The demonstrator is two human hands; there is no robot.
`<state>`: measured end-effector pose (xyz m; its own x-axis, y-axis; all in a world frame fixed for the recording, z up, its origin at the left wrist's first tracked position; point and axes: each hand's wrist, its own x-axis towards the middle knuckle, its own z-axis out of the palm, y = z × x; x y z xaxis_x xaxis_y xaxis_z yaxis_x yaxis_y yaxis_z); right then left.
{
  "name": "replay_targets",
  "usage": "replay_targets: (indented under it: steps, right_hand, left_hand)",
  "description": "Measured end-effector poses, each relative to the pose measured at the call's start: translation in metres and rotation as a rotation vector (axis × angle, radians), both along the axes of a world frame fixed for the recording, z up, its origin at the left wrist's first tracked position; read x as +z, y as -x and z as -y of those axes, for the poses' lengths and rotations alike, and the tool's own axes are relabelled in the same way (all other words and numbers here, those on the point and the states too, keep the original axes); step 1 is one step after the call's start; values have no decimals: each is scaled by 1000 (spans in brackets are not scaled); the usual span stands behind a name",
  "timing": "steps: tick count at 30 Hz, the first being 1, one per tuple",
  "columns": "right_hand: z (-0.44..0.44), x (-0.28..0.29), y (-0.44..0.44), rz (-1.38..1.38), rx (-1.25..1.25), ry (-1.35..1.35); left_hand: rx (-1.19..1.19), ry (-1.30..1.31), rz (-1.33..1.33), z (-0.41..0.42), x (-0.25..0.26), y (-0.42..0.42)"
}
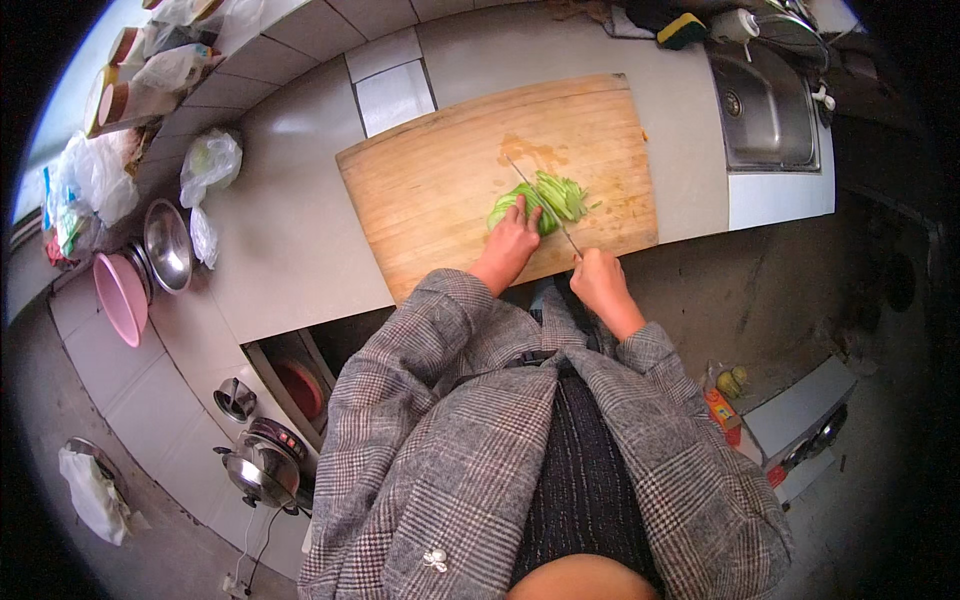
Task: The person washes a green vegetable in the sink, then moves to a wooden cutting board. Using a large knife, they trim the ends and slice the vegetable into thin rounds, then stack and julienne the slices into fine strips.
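On a large wooden cutting board point(442, 172) lie thin slices of a green vegetable point(501, 207), with a pile of green shreds point(564, 196) to their right. My left hand point(511, 241) presses its fingertips down on the slices. My right hand point(602, 283) grips the handle of a kitchen knife point(537, 193), whose blade stands edge-down between my left fingers and the shreds and points away from me. A wet stain marks the board beyond the blade tip.
A steel sink point(772, 112) is at the right, with a yellow-green sponge point(681, 31) near it. Left stand a steel bowl point(167, 245), a pink plastic basin point(121, 298) and plastic bags point(210, 166). A lidded steel pot point(261, 469) stands at lower left. The board overhangs the counter's front edge.
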<state>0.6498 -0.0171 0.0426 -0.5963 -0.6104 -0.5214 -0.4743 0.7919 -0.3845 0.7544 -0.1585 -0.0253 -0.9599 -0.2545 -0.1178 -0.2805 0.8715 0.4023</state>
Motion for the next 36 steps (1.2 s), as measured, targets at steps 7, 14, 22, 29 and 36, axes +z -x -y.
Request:
replay_targets:
  steps: [7, 14, 22, 29, 36]
  right_hand:
    - [19, -28, 15, 31, 38, -10]
    - [1, -47, 13, 14, 7, 181]
    - [-8, -5, -1, -16, -42, 167]
    - [0, 2, 6, 28, -13, 57]
    - [11, -17, 6, 40, -11, -41]
  left_hand:
    - [0, 15, -3, 0, -4, 0]
    - [31, -43, -36, 3, -3, -5]
    - [30, -78, -102, 7, -4, -12]
    - [13, -37, -94, 5, -7, -9]
    - [21, -31, -49, 1, -15, -9]
